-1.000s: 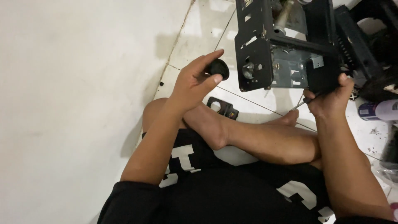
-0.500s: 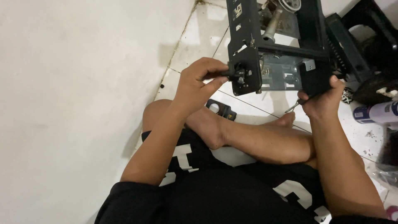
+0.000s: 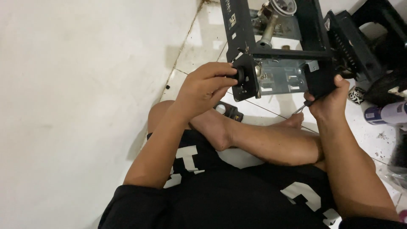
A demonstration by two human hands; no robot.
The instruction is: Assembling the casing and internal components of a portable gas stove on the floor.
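**Knob at the front plate of a black metal frame, floor work**

Setting: white tiled floor [image 3: 203, 46], grubby grout lines, pale wall filling the left of the view. The person is sitting cross-legged, one bare foot [image 3: 292, 123] showing between the arms.

Left hand [image 3: 203, 89]: fingers are closing together around a small black knob [image 3: 238, 75], holding it against the front plate of the black metal frame [image 3: 271, 53]. Below that hand, a small black part [image 3: 229, 111] is lying on the tile.

Centre: the frame is standing tilted on the floor, its open underside facing the camera; grey sheet-metal inside, a metal tube [image 3: 268, 32] running upward.

Right hand [image 3: 328, 101]: fingers are clamping the frame's right lower corner, and a thin screwdriver [image 3: 300, 108] is tucked in the same grip, tip pointing down-left.

Far right: a spray can [image 3: 388, 113] lying on the tile, dark objects behind it.

Handling judgement: the frame looks stiff and moderately heavy, with thin sheet edges likely sharp; corners are the safer hold. The knob looks light, smooth plastic, best pinched by its rim.
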